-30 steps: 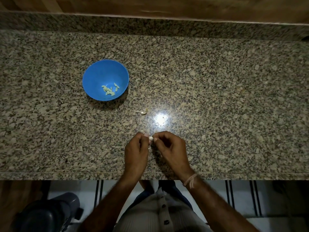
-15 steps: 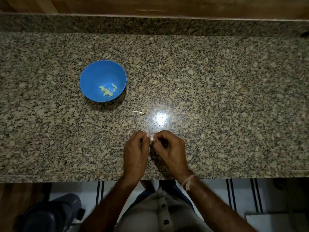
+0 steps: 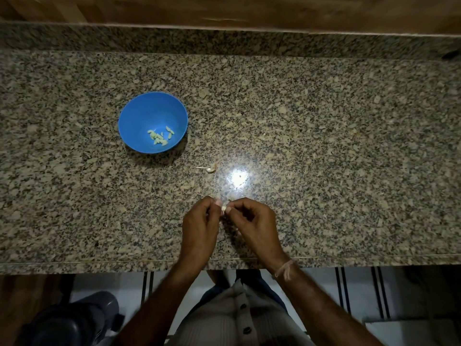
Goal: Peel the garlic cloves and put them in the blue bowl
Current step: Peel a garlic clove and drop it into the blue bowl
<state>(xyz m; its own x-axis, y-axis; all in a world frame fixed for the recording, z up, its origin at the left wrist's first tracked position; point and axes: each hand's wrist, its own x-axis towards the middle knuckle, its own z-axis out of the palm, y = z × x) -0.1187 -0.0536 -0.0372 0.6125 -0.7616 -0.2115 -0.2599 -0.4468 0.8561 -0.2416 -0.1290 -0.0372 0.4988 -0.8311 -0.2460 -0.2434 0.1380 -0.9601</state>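
Observation:
A small white garlic clove (image 3: 224, 208) is pinched between the fingertips of my left hand (image 3: 199, 227) and my right hand (image 3: 254, 224), low over the counter near its front edge. Both hands are curled around it, hiding most of it. The blue bowl (image 3: 139, 118) stands on the counter up and to the left, with several pale peeled cloves (image 3: 160, 137) in its bottom. A bit of garlic with a thin stalk (image 3: 209, 168) lies on the counter between the bowl and my hands.
The speckled granite counter (image 3: 324, 146) runs the full width, with a raised granite back edge and wood behind it. A bright light reflection (image 3: 239, 177) shines just beyond my hands. A dark rounded object (image 3: 74, 318) sits on the floor at lower left.
My hands stay together on the clove with only small finger movements. The view has shifted slightly; the bowl and the bit on the counter have not moved.

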